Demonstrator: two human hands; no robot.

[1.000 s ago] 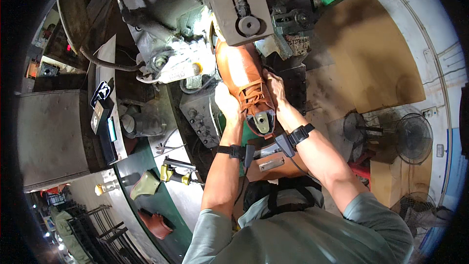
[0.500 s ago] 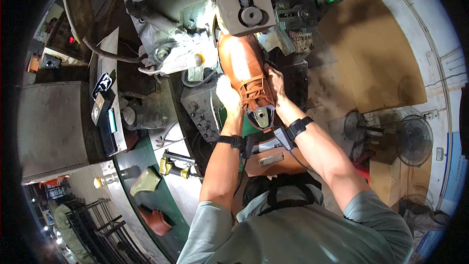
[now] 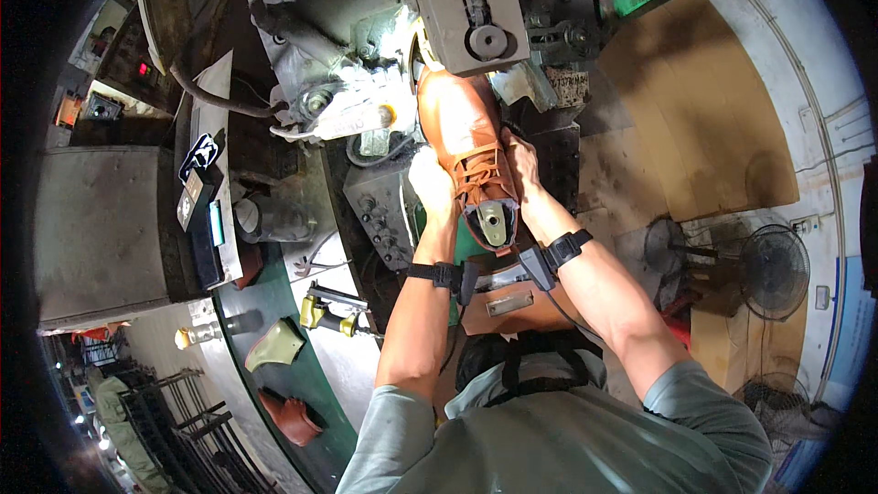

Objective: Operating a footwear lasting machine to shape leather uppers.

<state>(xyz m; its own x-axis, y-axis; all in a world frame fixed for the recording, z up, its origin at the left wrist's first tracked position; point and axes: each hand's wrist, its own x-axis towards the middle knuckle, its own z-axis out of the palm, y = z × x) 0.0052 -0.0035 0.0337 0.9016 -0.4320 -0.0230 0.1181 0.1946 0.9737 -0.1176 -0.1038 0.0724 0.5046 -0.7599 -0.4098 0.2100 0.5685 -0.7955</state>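
Between my two hands is a brown leather shoe (image 3: 465, 119) with orange-brown laces (image 3: 479, 172). Its toe points away from me, under the grey head of a machine (image 3: 476, 23). A green shoe last (image 3: 495, 222) with a round hole fills the heel opening. My left hand (image 3: 433, 178), brightly lit, is closed on the shoe's left side. My right hand (image 3: 522, 165) grips the right side, its fingertips partly hidden beneath. The toe's tip is out of sight below the machine head.
A control box with knobs (image 3: 377, 220) stands left of the shoe. Farther left, a nail gun (image 3: 331, 313), a green last (image 3: 275, 345) and a brown leather upper (image 3: 291, 416) lie on a bench. Two fans (image 3: 774, 272) stand at the right, near brown board (image 3: 709, 119).
The whole view has shifted slightly. The shoe still points into the machine, turned a little, its heel somewhat nearer to me. Both hands keep their hold.
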